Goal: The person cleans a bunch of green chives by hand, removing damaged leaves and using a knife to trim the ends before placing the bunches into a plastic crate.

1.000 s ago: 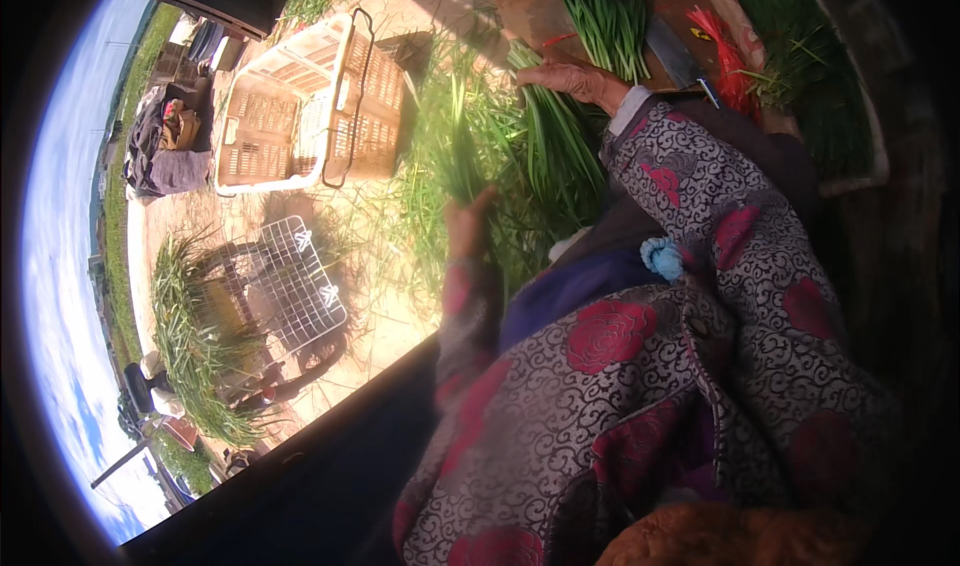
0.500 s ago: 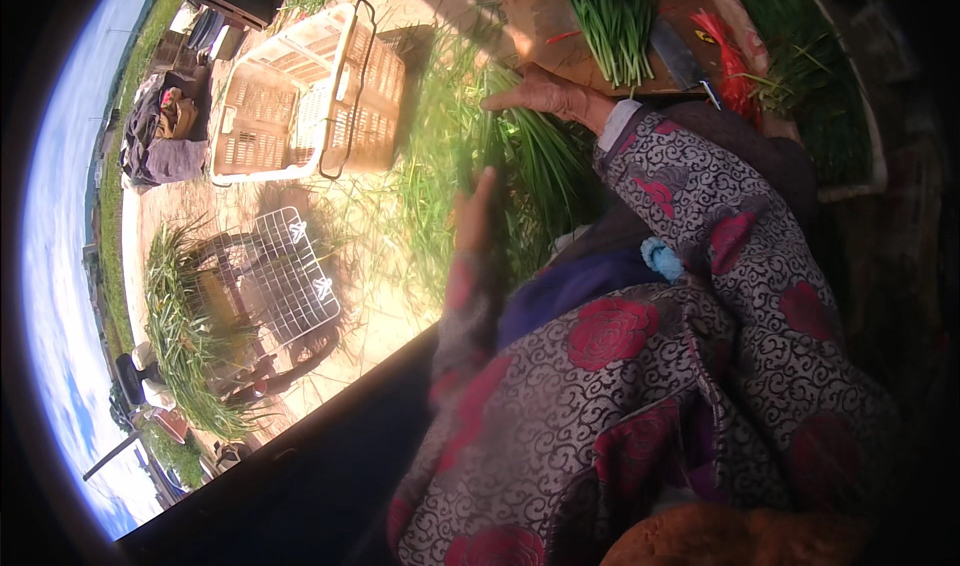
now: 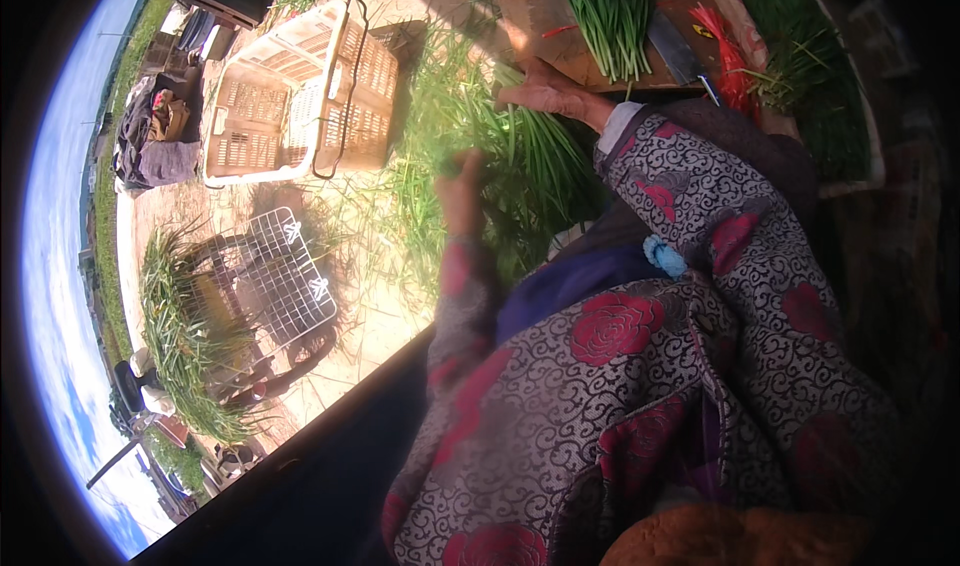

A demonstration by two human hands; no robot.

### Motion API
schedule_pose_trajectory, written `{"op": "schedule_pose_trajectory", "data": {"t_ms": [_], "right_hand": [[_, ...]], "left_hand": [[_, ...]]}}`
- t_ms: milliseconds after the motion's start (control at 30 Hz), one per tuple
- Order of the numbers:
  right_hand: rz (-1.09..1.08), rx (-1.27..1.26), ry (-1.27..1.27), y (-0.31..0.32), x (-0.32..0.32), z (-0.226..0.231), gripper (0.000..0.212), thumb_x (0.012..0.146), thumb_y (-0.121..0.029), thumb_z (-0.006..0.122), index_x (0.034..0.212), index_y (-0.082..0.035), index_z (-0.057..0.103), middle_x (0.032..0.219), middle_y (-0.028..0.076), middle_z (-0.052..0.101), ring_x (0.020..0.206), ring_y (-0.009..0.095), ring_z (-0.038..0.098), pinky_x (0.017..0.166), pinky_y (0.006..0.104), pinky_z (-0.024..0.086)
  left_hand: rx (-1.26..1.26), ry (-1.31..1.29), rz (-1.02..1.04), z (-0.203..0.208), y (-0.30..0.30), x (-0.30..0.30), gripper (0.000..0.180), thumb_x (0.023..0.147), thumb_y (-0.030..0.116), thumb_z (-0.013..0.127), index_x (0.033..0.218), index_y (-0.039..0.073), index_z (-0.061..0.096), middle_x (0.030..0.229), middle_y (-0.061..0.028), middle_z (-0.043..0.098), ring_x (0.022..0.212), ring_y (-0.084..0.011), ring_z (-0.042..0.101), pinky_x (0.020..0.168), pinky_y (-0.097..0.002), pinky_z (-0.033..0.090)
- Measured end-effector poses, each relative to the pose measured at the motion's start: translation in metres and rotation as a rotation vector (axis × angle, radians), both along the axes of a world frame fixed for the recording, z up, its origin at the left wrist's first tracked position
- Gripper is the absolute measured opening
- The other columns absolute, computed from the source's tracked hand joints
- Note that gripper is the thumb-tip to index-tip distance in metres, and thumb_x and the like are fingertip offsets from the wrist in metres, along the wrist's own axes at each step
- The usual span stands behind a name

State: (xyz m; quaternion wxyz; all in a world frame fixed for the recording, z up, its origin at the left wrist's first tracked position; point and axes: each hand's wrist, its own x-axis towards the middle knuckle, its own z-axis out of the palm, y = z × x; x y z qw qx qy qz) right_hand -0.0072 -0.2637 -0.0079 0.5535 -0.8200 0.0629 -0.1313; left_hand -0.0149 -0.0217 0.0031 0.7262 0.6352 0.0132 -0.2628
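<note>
My right hand (image 3: 553, 94) is closed round the upper part of a loose bunch of garlic chives (image 3: 548, 156), whose long green leaves fan down toward my lap. To its left is my left hand (image 3: 460, 194), smeared by motion beside the bunch. Green strands blur about its fingers, so I cannot tell whether it grips any. Loose leaves and trimmings (image 3: 425, 181) lie scattered under and around both hands. Beyond my right hand, a neat bundle of chives (image 3: 608, 21) lies on a brown board (image 3: 535, 16). A broad-bladed knife (image 3: 675, 48) rests beside that bundle.
A cream plastic crate (image 3: 362, 116) with a dark wire handle stands at the upper left. Below it are a white wire rack (image 3: 290, 276) and a heap of long leaves (image 3: 185, 336). Red ties (image 3: 730, 56) lie at the board's right, near more greens (image 3: 805, 66).
My left hand has moved slightly up and left, away from the bunch, and its fingers look less stretched out. My right hand stays on the chives. The view has shifted slightly.
</note>
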Motion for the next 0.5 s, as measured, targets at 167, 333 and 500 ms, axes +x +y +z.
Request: {"op": "schedule_pose_trajectory", "data": {"t_ms": [167,333,500], "right_hand": [[0.078,0.274,0.063,0.007,0.003,0.020,0.032,0.080,-0.031,0.072,0.084,0.001,0.066,0.071,0.005,0.064,0.063,0.012,0.061,0.060,0.0329,0.048],[0.252,0.037,0.332,0.042,-0.013,0.062,0.038,0.080,-0.035,0.075,0.096,-0.001,0.067,0.075,0.005,0.067,0.065,0.013,0.061,0.061,0.0289,0.047],[0.383,0.030,0.429,0.041,-0.011,0.071,0.028,0.076,-0.026,0.074,0.079,0.001,0.067,0.065,0.004,0.064,0.057,0.013,0.059,0.056,0.0313,0.047]], "left_hand": [[-0.015,-0.002,0.063,-0.006,0.025,0.003,0.024,0.091,0.024,0.068,0.098,0.001,0.066,0.084,-0.0056,0.065,0.075,-0.0154,0.063,0.066,-0.0294,0.053],[0.052,-0.051,-0.026,0.003,0.016,-0.004,0.024,0.091,0.021,0.067,0.098,-0.002,0.067,0.077,-0.0089,0.068,0.067,-0.0166,0.064,0.060,-0.0284,0.051],[0.045,-0.068,-0.053,-0.006,0.036,-0.008,0.025,0.093,0.026,0.068,0.097,0.001,0.066,0.073,-0.0030,0.064,0.061,-0.0106,0.057,0.054,-0.0250,0.043]]}}
